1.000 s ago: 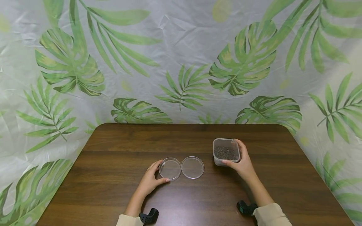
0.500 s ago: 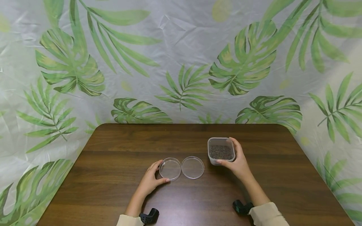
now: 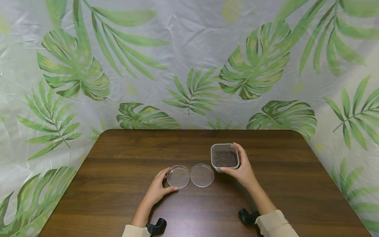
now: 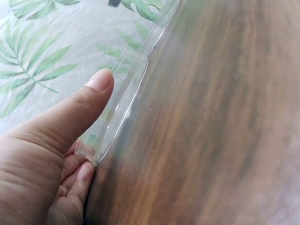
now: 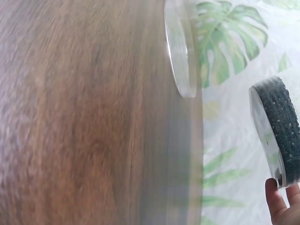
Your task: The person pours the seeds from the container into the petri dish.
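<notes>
Two clear, round petri dish halves lie side by side on the table. My left hand (image 3: 157, 188) grips the left dish (image 3: 178, 177) from its left side, thumb near the front rim and fingers at the back. In the left wrist view the thumb is against the wall of that dish (image 4: 126, 93). Just right of it, the other dish (image 3: 202, 175) is untouched. My right hand (image 3: 244, 171) holds a square clear plastic container (image 3: 224, 147) with dark granules (image 3: 225, 159) inside. Seen from the right wrist, the container (image 5: 264, 124) is off the table; most of the right hand is out of that view.
The brown wooden table (image 3: 112, 197) has rounded far corners. Behind it hangs a pale cloth (image 3: 189, 39) printed with green leaves. Black wrist devices (image 3: 156, 227) sit at both cuffs.
My right hand has moved left with the container, bringing it close to the right petri dish. The left hand and both dishes have stayed put.
</notes>
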Tool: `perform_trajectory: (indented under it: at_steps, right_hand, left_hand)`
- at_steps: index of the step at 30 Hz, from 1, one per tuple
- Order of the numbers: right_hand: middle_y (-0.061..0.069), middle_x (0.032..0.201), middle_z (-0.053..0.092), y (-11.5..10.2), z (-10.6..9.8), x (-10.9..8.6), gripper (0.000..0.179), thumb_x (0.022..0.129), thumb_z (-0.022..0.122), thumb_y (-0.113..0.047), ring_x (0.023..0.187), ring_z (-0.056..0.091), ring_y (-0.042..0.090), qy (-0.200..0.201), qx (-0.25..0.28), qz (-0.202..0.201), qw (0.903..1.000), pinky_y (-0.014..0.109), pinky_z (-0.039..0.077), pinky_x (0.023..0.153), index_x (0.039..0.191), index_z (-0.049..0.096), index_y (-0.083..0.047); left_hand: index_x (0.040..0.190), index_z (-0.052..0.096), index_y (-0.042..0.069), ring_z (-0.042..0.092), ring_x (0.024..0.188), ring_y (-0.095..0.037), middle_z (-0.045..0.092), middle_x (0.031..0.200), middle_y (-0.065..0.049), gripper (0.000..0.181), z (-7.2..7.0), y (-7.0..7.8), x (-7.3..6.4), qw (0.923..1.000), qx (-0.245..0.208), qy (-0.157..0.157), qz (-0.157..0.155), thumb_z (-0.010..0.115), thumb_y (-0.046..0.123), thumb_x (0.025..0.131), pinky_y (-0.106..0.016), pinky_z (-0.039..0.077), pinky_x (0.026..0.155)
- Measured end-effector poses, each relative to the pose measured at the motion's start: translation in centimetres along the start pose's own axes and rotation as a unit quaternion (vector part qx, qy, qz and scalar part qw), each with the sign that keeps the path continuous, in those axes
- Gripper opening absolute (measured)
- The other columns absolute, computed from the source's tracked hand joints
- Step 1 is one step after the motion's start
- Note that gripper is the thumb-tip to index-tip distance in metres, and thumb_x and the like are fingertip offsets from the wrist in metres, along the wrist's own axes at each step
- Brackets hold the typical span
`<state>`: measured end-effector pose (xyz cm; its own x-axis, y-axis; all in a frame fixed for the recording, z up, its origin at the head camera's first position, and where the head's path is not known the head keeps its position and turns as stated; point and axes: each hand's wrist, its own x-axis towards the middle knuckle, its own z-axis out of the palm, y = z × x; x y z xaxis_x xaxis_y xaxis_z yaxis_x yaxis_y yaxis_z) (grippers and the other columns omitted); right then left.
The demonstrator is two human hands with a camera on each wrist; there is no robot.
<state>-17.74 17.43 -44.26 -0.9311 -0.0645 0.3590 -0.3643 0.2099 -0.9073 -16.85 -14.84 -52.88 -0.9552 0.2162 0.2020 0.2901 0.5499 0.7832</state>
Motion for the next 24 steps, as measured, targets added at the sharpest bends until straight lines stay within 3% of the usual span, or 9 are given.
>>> perform_trajectory:
  at_steps: [8,17,24]
  right_hand:
    - [0.024,0.129,0.034,-0.4,0.8,0.1,0.095,0.059,0.081,0.004,0.109,0.040,0.037,-0.012,-0.014,-0.007,0.9998,0.038,0.040,0.083,0.136,0.026,-0.002]
    - [0.027,0.126,0.033,-0.6,2.0,0.2,0.097,0.056,0.084,-0.002,0.110,0.034,0.040,-0.011,-0.042,-0.012,0.9990,0.051,0.032,0.085,0.137,0.029,-0.004]
    - [0.010,0.127,0.035,3.0,2.7,0.6,0.102,0.053,0.088,-0.024,0.104,0.037,0.024,-0.011,-0.068,-0.008,0.9976,0.044,0.039,0.079,0.138,0.031,-0.022]
  left_hand:
    - [0.133,0.041,0.003,0.050,0.107,-0.029,0.043,0.130,-0.014,0.085,0.0,0.0,0.0,1.0000,0.004,-0.001,-0.003,0.077,0.039,0.065,-0.047,0.037,0.090]
    - [0.133,0.041,0.002,0.051,0.107,-0.029,0.043,0.130,-0.014,0.085,0.0,0.0,0.0,1.0000,0.005,-0.001,-0.001,0.078,0.037,0.065,-0.047,0.037,0.090]
    - [0.132,0.041,0.002,0.051,0.106,-0.030,0.043,0.130,-0.014,0.085,0.0,0.0,-0.1,1.0000,0.006,-0.001,-0.004,0.079,0.036,0.064,-0.046,0.036,0.090]
